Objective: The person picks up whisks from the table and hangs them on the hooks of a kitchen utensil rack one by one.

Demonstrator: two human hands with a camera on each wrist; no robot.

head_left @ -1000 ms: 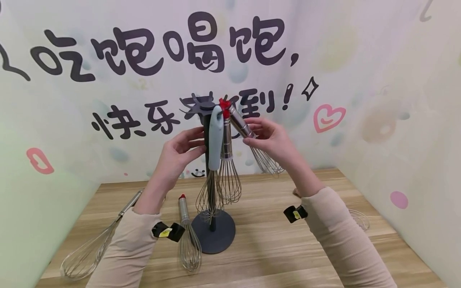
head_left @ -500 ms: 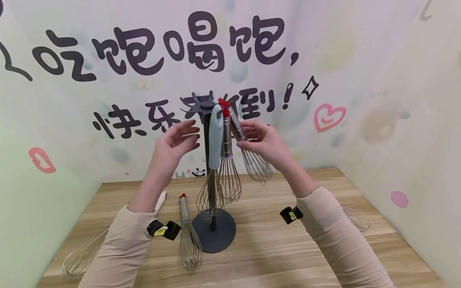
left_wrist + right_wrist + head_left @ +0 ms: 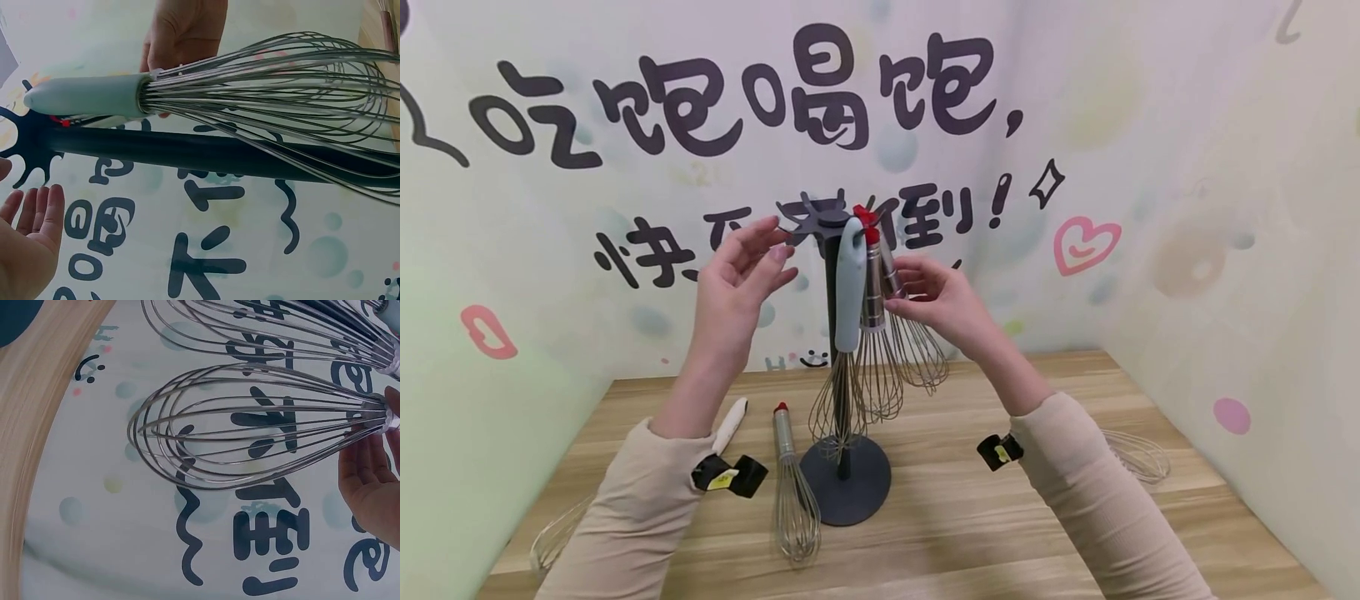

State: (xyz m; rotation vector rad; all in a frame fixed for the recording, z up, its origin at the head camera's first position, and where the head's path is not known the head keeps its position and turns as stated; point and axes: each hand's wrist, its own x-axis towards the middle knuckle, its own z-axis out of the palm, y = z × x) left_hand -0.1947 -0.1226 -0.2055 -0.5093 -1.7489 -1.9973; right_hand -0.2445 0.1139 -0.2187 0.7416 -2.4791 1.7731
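A dark whisk stand (image 3: 831, 292) rises from a round base, with a hooked rack on top. From its hooks hang a pale blue-handled whisk (image 3: 848, 287) and a steel-handled whisk (image 3: 873, 292) with a red tip. Behind these, my right hand (image 3: 947, 304) holds another steel whisk (image 3: 925, 358) by its handle, thumb in front and fingers behind; its upper end is partly hidden. My left hand (image 3: 737, 275) holds nothing, its fingers loosely bent beside the left hooks. In the left wrist view, those fingers (image 3: 42, 209) lie just short of the rack.
A red-tipped whisk (image 3: 795, 508) lies on the wooden table (image 3: 955, 517) left of the base. Farther left lie a white handle (image 3: 730, 425) and whisk wires (image 3: 557, 533), partly behind the sleeve. More wires (image 3: 1138, 457) show at right. A printed wall stands behind.
My left hand has moved away from the pole, left and up to the hooks. The whisk in my right hand has swung down and inward, nearer the stand.
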